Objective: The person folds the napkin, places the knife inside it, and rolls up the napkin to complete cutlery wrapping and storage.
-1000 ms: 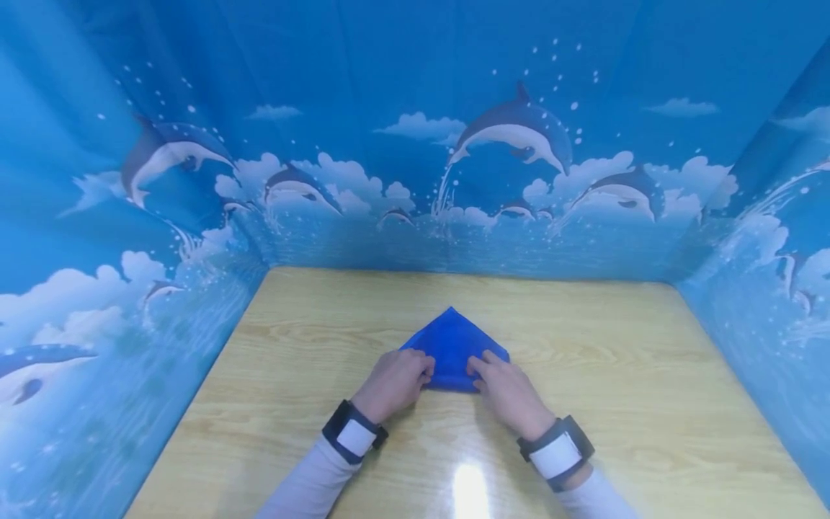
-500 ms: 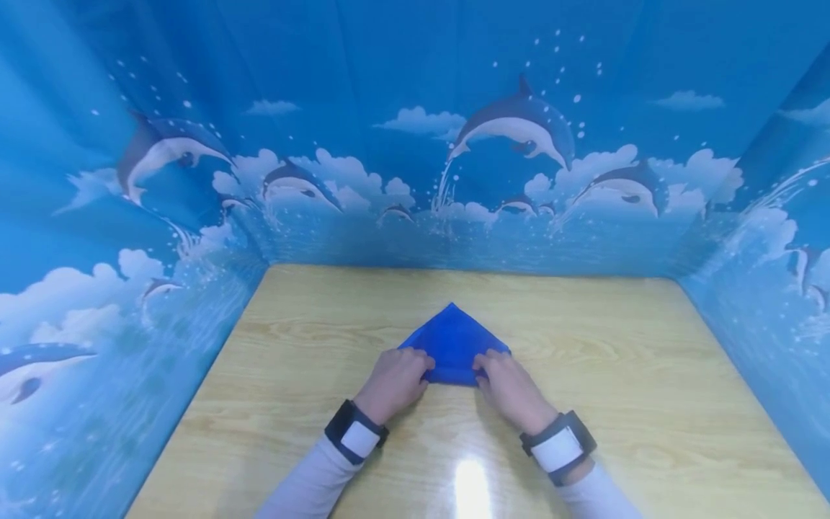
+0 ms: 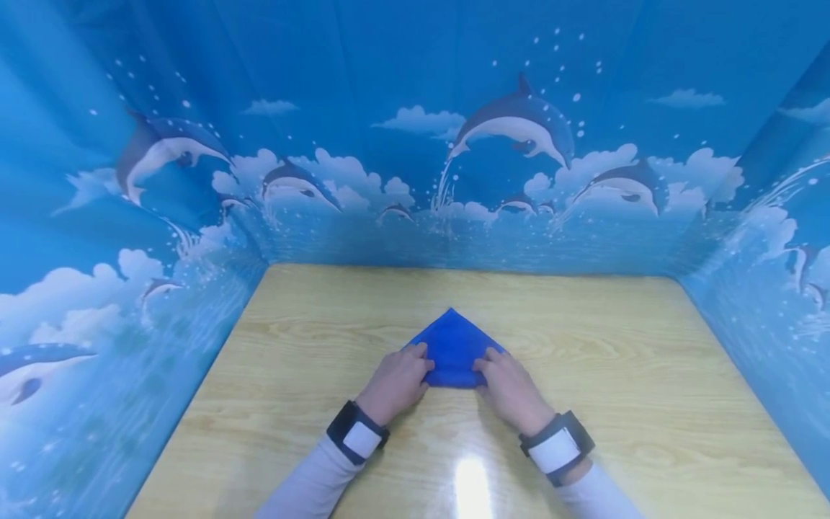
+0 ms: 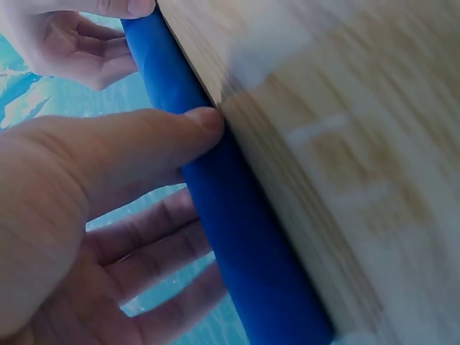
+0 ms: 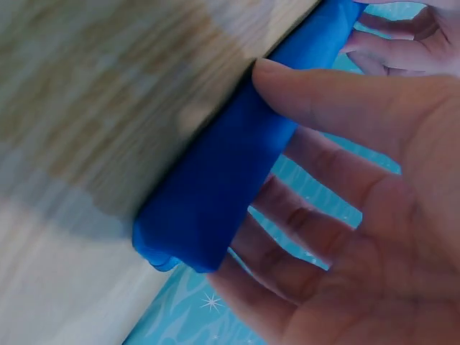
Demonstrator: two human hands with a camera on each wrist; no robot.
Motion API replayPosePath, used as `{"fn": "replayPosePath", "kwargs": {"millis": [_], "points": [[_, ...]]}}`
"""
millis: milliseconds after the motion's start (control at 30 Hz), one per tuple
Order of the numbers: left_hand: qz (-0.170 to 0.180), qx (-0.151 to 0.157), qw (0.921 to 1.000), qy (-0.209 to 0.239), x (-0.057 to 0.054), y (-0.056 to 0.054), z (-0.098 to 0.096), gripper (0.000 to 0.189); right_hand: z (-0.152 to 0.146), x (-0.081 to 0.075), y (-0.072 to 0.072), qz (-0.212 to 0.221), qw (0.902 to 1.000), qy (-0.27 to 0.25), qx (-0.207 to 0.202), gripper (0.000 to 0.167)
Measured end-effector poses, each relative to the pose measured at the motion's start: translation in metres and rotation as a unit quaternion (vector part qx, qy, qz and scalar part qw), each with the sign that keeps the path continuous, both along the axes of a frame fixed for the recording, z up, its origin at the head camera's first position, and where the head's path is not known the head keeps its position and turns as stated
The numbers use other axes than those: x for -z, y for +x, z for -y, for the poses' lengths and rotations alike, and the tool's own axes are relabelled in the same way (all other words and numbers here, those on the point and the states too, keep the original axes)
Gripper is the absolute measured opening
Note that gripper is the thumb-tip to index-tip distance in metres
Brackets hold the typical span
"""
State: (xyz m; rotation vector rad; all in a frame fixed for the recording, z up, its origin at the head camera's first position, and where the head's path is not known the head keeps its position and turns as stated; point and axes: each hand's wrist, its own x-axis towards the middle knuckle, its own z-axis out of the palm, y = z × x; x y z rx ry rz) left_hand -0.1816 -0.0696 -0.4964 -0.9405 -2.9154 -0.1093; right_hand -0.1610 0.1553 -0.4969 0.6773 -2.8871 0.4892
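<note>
A blue cloth (image 3: 454,349) lies on the table as a triangle, its point away from me. Its near edge is rolled into a thick band (image 4: 237,215), which both wrist views show close up. At the left end of that band my left hand (image 3: 397,378) grips it, thumb (image 4: 190,126) on the near side and fingers over the far side. My right hand (image 3: 512,389) holds the right part the same way, its thumb (image 5: 287,83) pressed on the roll. In the right wrist view the roll's end (image 5: 165,251) shows loose folded layers. The cloth's side corners are mostly hidden under the fingers.
The wood-grain table (image 3: 648,375) extends around the cloth on all sides. A blue curtain (image 3: 402,94) printed with dolphins stands along its back, left and right edges. Both wrists wear black straps (image 3: 358,432) with white patches.
The right fingers have moved slightly outward along the near edge, and the left fingertips reach a little farther up the cloth. The triangle's visible sides look slightly shorter.
</note>
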Motion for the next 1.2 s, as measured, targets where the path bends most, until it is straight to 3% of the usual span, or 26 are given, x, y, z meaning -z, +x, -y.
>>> {"fn": "replayPosePath", "kwargs": {"millis": [500, 733, 1033, 1200], "points": [[-0.007, 0.009, 0.9999, 0.011, 0.0000, 0.0012, -0.0020, 0.025, -0.0009, -0.0015, 0.0015, 0.003, 1.0000, 0.001, 0.000, 0.034], [0.026, 0.001, 0.9993, 0.027, -0.0001, 0.0034, -0.0033, 0.027, -0.0030, -0.0004, -0.0009, 0.020, 0.9998, 0.004, 0.009, 0.029], [0.021, 0.026, 0.9993, 0.017, -0.0034, 0.0031, -0.0004, 0.022, -0.0069, -0.0024, -0.0033, 0.078, 0.9968, 0.001, 0.016, 0.031], [0.055, 0.015, 0.9968, 0.055, -0.0027, 0.0001, 0.0006, 0.016, -0.0075, -0.0032, -0.0025, 0.068, 0.9976, -0.011, 0.011, 0.027]]}}
